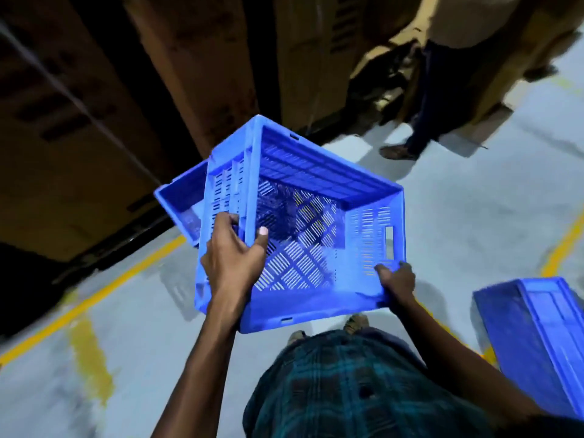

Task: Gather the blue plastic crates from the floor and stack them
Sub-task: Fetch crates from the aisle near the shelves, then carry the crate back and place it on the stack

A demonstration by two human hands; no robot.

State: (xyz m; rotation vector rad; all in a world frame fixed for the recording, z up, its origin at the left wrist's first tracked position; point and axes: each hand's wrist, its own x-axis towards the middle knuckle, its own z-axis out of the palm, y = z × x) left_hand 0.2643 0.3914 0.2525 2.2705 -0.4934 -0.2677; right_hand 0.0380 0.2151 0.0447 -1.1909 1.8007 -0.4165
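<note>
I hold a blue perforated plastic crate (316, 222) in the air at the middle of the head view, tilted with its open side facing me. My left hand (232, 257) grips its left rim, thumb inside. My right hand (396, 279) grips the lower right corner. A second blue crate (181, 203) sits partly hidden behind the held one, on the left. A third blue crate (540, 336) lies on the floor at the right edge.
Tall brown cardboard stacks (94, 105) fill the left and back. Another person's legs and shoe (410, 140) stand at the upper right by more cardboard. Yellow lines (94, 295) cross the grey floor. My plaid garment and feet are below the crate.
</note>
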